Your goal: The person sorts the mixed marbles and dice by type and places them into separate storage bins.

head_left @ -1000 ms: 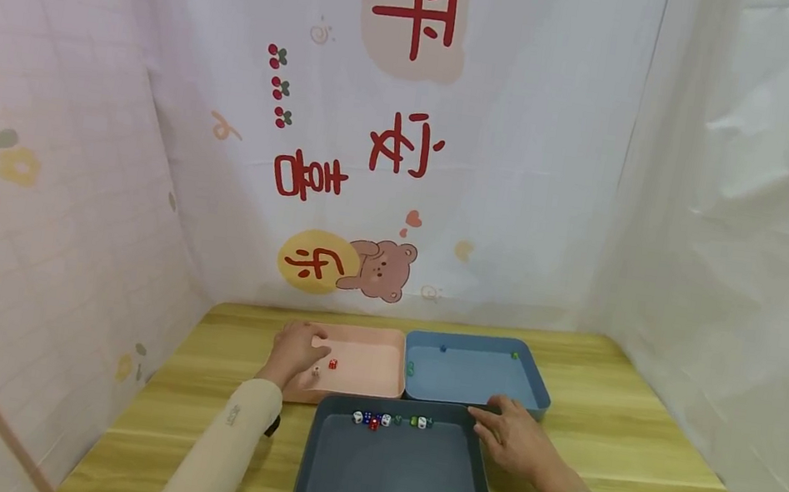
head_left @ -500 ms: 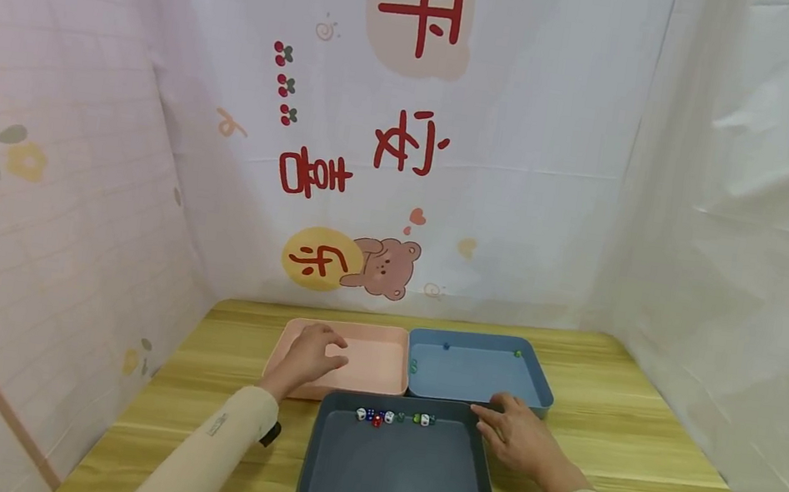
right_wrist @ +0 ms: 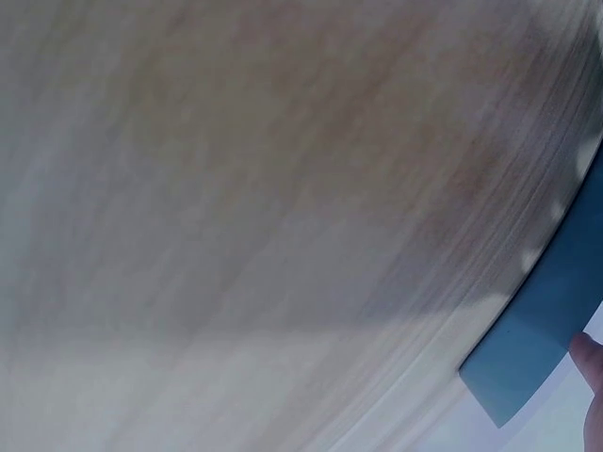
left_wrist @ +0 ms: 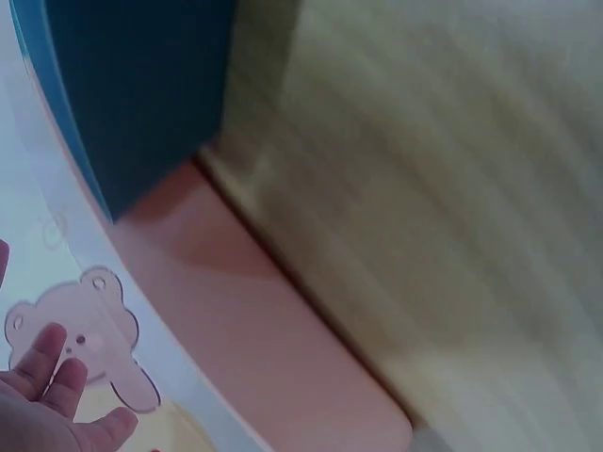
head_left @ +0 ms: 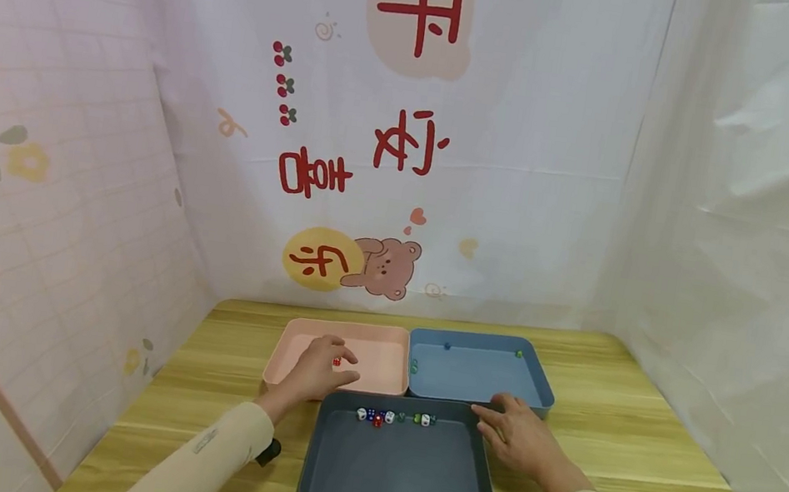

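My left hand (head_left: pixel 319 369) hovers over the pink tray (head_left: pixel 381 362), thumb and fingers apart and loosely bent. A red die (head_left: pixel 336 361) shows in the gap between its thumb and fingers, inside the tray. In the left wrist view the fingers (left_wrist: pixel 68 381) are spread with nothing visible between them. My right hand (head_left: pixel 520 440) lies at the far right corner of the dark grey tray (head_left: pixel 399 482), fingers extended by its rim. Along that tray's far side sit several dice, among them a white die (head_left: pixel 389 418) and a red die (head_left: pixel 377 421).
Right of the pink tray stands a blue tray (head_left: pixel 475 375), touching it. It holds a dark blue die (head_left: pixel 448 346), a green die (head_left: pixel 519 353) and teal pieces (head_left: pixel 414 366) by its left wall. Wooden table (head_left: pixel 645 458) surrounds the trays, with printed cloth behind.
My left hand has shifted right and slightly toward me over the pink tray. A white die seen there a second ago is out of sight. My right hand stays in place.
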Demonstrator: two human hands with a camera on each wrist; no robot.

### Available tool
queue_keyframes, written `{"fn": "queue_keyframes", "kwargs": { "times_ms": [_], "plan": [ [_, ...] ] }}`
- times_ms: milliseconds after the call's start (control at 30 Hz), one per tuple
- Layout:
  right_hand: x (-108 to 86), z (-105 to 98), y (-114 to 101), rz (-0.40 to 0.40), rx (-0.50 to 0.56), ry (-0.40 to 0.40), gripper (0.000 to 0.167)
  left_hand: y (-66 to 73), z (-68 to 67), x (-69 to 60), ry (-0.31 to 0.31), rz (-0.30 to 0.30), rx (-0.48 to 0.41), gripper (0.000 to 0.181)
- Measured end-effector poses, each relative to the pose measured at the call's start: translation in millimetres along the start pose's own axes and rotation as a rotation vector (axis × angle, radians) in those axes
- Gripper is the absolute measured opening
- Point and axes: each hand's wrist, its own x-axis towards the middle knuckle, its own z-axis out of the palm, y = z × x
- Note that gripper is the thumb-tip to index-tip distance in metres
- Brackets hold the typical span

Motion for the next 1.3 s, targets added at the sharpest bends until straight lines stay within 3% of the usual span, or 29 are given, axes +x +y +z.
{"fn": "queue_keyframes", "kwargs": {
  "times_ms": [133,333,600,867,1300],
  "plan": [
    [0.6,-1,0,0.002,-0.006,-0.001,0.035,0.4,6.8,-3.6,0.008,0.037,0.016,0.017],
    [1.0,-3,-1,0.01,-0.005,-0.01,0.035,-0.9,14.2,-10.3,-0.012,0.043,0.04,0.019],
    [1.5,-5,-2,0.015,0.003,-0.008,0.035,-2.9,20.5,-19.4,-0.022,0.125,0.092,0.014],
    [1.2,-4,-2,0.027,0.003,-0.022,0.036,-1.6,32.3,-24.6,-0.023,0.139,0.134,0.015],
    [0.0,-1,-2,0.028,0.008,-0.021,0.035,-2.3,39.7,-30.0,-0.014,0.135,0.197,0.015]
  ]
}}
